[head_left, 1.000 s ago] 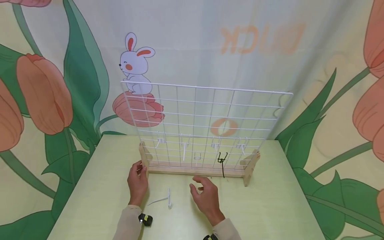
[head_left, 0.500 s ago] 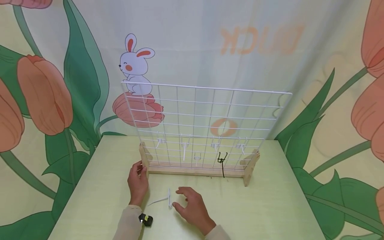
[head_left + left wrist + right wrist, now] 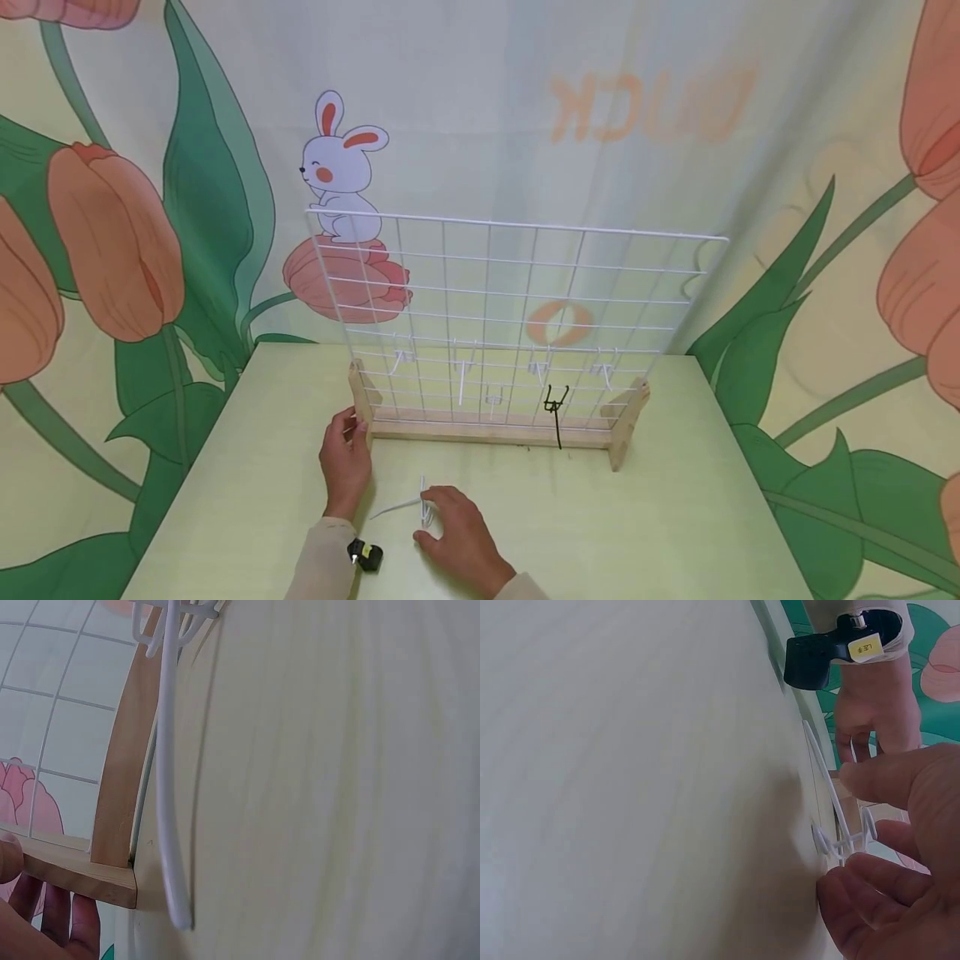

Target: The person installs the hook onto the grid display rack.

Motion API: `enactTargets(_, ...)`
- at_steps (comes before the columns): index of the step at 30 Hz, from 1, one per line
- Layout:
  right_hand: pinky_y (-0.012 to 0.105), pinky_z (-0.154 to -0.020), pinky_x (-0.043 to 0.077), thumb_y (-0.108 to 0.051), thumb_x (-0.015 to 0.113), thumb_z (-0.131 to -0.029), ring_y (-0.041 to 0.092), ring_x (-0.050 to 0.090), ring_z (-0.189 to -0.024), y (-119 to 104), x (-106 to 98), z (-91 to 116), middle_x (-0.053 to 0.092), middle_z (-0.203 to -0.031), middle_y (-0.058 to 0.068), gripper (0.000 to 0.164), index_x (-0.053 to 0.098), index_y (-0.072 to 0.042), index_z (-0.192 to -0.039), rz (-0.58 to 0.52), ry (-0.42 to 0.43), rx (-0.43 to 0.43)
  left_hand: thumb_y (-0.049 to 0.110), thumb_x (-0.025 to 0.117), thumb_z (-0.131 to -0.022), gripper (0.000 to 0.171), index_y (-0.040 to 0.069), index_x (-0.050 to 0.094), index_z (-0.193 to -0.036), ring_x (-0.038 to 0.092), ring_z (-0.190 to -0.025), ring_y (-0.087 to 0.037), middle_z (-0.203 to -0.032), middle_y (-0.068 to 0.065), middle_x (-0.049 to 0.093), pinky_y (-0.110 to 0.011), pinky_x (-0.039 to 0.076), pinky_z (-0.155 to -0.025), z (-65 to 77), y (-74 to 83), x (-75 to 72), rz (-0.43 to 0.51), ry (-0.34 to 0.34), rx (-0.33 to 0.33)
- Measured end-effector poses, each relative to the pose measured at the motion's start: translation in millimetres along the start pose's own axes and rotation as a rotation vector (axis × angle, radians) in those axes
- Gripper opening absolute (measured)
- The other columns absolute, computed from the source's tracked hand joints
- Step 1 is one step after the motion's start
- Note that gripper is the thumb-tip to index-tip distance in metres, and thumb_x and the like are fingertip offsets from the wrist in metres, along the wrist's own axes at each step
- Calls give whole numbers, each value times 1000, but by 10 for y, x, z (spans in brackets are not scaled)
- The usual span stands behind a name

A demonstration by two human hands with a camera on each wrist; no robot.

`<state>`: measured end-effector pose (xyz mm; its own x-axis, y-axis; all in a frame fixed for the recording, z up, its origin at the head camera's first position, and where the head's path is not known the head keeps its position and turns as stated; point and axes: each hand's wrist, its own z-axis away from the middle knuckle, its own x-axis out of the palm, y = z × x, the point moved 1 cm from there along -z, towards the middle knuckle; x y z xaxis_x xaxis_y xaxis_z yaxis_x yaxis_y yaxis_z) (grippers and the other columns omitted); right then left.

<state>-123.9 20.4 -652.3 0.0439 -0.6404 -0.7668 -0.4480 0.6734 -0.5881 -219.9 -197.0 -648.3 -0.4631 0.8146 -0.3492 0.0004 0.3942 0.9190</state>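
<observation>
A white wire display hook (image 3: pixel 424 515) lies on the table, its long prong (image 3: pixel 167 795) pointing left. My right hand (image 3: pixel 463 537) is over the hook's base end, fingers bent around it and thumb apart; the right wrist view shows the hook (image 3: pixel 845 844) between thumb and fingertips, not pinched. My left hand (image 3: pixel 347 467) grips the left wooden foot (image 3: pixel 361 392) of a white grid rack (image 3: pixel 517 287). In the left wrist view the thumb is above the wood (image 3: pixel 82 876) and the fingers are below it.
Several white hooks (image 3: pixel 462 379) hang on the grid's lower part, along with one black hook (image 3: pixel 556 408). The right wooden foot (image 3: pixel 628 425) stands on the pale table (image 3: pixel 690 533). Behind rises a curtain printed with a rabbit (image 3: pixel 337 171) and tulips.
My right hand has moved left and toward me, from near the rack's base to the white hook on the table. My left hand stays on the wooden foot.
</observation>
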Motion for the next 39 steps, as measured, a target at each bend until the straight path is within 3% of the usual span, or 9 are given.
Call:
enactTargets(7, 38, -100, 56, -19, 85, -86, 18, 69, -115, 17, 39, -46, 75, -121, -1, 40, 72, -14, -123, 23, 25, -15, 10, 58, -109, 32, 5, 58, -140, 66, -120, -43, -128, -22, 64, -60, 56, -101, -10, 7, -6, -1, 9, 17)
enactTargets(12, 37, -98, 57, -23, 84, -88, 16, 70, -111, 29, 38, -68, 77, -117, -2, 37, 73, -15, -122, 26, 20, 0, 11, 58, -109, 31, 6, 58, -140, 66, -121, -42, -129, -21, 64, -60, 56, -102, -2, 13, -2, -10, 5, 1)
enactTargets(17, 25, -86, 57, -25, 87, -86, 7, 68, -95, 30, 44, -113, 76, -113, -1, 41, 73, -12, -122, -49, 50, 15, 11, 58, -109, 32, 6, 58, -140, 66, -120, -42, -129, -22, 64, -60, 56, -101, 2, 25, 2, -10, 19, 4)
enactTargets(23, 12, -71, 51, -13, 87, -85, -2, 59, -77, 28, 69, -155, 73, -102, 0, 37, 74, -7, -119, -129, 44, 47, 11, 58, -109, 33, 5, 57, -141, 66, -120, -42, -129, -23, 65, -60, 56, -100, 18, 15, 19, -14, 18, 0)
enactTargets(39, 24, -79, 58, 1, 78, -87, 7, 68, -86, 93, -4, -177, 77, -98, -2, 24, 77, -12, -107, -38, 86, 8, 11, 57, -109, 33, 4, 57, -142, 66, -121, -43, -129, -23, 64, -60, 56, -100, 21, 16, 8, -9, 15, 11)
